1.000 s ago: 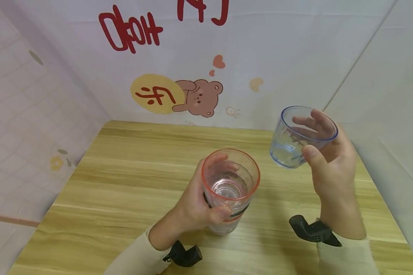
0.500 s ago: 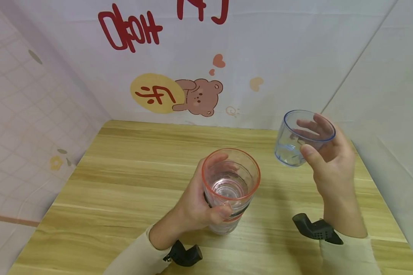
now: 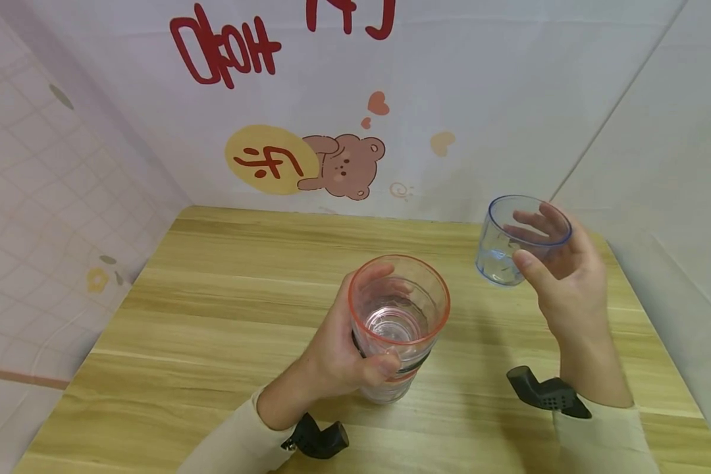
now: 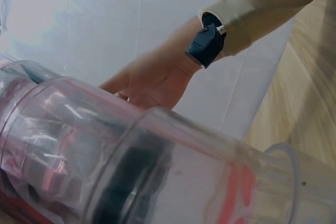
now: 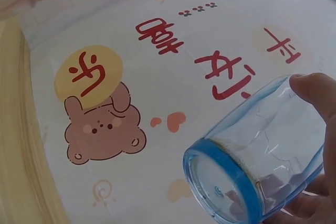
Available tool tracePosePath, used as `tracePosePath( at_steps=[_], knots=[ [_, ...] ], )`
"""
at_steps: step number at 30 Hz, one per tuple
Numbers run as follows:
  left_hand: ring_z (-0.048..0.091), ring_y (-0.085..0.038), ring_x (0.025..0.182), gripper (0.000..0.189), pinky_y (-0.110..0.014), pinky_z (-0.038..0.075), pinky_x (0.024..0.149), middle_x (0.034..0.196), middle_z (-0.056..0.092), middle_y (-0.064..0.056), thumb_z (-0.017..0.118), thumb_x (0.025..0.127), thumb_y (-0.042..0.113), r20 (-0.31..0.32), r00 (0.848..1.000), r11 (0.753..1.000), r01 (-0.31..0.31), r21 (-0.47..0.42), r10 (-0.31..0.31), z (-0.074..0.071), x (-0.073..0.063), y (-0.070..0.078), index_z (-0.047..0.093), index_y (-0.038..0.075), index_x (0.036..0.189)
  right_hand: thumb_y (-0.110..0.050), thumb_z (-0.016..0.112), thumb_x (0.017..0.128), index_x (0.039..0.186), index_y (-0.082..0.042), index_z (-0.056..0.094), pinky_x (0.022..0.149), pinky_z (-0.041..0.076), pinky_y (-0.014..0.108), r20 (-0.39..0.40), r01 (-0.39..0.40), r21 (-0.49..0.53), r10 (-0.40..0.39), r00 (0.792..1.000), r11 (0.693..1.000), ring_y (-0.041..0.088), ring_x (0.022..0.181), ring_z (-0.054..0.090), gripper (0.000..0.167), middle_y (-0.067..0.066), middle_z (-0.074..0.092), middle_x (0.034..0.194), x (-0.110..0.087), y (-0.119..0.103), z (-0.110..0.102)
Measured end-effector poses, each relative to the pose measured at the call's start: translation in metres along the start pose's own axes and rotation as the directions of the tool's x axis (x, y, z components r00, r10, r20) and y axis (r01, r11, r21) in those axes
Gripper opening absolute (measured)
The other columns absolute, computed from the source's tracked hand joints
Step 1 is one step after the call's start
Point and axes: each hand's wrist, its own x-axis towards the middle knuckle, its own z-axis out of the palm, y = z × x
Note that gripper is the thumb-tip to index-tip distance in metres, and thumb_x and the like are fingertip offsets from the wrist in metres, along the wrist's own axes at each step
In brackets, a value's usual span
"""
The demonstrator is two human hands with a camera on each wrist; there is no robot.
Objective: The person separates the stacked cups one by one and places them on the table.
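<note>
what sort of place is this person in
Probably a small indoor booth set up for recording: a wood-grain tabletop with pale walls behind and on both sides, a printed cartoon bear, and a black wrist-worn camera.

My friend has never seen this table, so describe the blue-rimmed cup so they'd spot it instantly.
Toward the far right corner of the wooden table, the right hand holds one clear cup. Rimmed in blue, it stands apart from the red-topped stack of cups in the left hand.
</note>
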Motion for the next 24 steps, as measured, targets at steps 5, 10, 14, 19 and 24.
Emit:
tracePosePath(
  at_steps=[5, 10, 14, 19, 24],
  knots=[
    [0.060, -0.039, 0.132, 0.093, -0.043, 0.057, 0.111, 0.140, 0.054, -0.035, 0.072, 0.096, 0.059, 0.000, 1.000, 1.000, -0.001, 0.002, 0.001, 0.000, 0.000, 0.000, 0.030, 0.002, 0.157, 0.028, 0.054, 0.092, 0.154, 0.003, 0.049, 0.108, 0.057, 0.025, 0.004, -0.021, -0.015, 0.021, 1.000, 1.000, 0.025, 0.129, 0.071, 0.067, 0.018, 0.067, 0.145, -0.001, 0.004, -0.005],
    [0.060, -0.040, 0.132, 0.094, -0.043, 0.057, 0.111, 0.140, 0.054, -0.034, 0.072, 0.096, 0.060, 0.001, 1.000, 1.000, 0.001, 0.003, -0.001, 0.000, 0.000, 0.000, 0.030, 0.003, 0.157, 0.028, 0.057, 0.091, 0.156, 0.003, 0.047, 0.108, 0.056, 0.024, -0.066, -0.100, -0.070, 0.095, 0.993, 0.993, 0.024, 0.129, 0.071, 0.070, 0.020, 0.065, 0.146, -0.001, 0.006, -0.008],
    [0.060, -0.040, 0.131, 0.095, -0.043, 0.058, 0.110, 0.140, 0.055, -0.035, 0.071, 0.096, 0.061, 0.000, 1.000, 1.000, -0.009, 0.011, 0.009, 0.000, 0.001, 0.000, 0.029, 0.002, 0.157, 0.028, 0.059, 0.091, 0.157, 0.002, 0.046, 0.105, 0.057, 0.022, -0.109, -0.152, -0.104, 0.141, 0.984, 0.983, 0.023, 0.127, 0.070, 0.072, 0.020, 0.064, 0.146, -0.002, 0.009, -0.012],
    [0.061, -0.038, 0.132, 0.095, -0.043, 0.058, 0.110, 0.139, 0.055, -0.035, 0.071, 0.096, 0.060, -0.003, 1.000, 1.000, -0.011, 0.009, 0.011, 0.000, 0.001, 0.000, 0.029, 0.001, 0.157, 0.024, 0.063, 0.093, 0.155, -0.003, 0.046, 0.101, 0.058, 0.017, -0.121, -0.182, -0.155, 0.164, 0.979, 0.971, 0.019, 0.126, 0.070, 0.070, 0.012, 0.065, 0.143, -0.003, 0.015, -0.017],
    [0.061, -0.032, 0.132, 0.094, -0.042, 0.058, 0.110, 0.139, 0.055, -0.036, 0.072, 0.096, 0.060, -0.008, 1.000, 1.000, -0.006, 0.000, 0.006, 0.001, 0.001, 0.000, 0.030, 0.002, 0.157, 0.019, 0.067, 0.095, 0.155, -0.005, 0.043, 0.101, 0.056, 0.014, -0.132, -0.231, -0.205, 0.207, 0.969, 0.951, 0.015, 0.125, 0.069, 0.068, 0.007, 0.064, 0.142, -0.003, 0.021, -0.024]
  ],
)
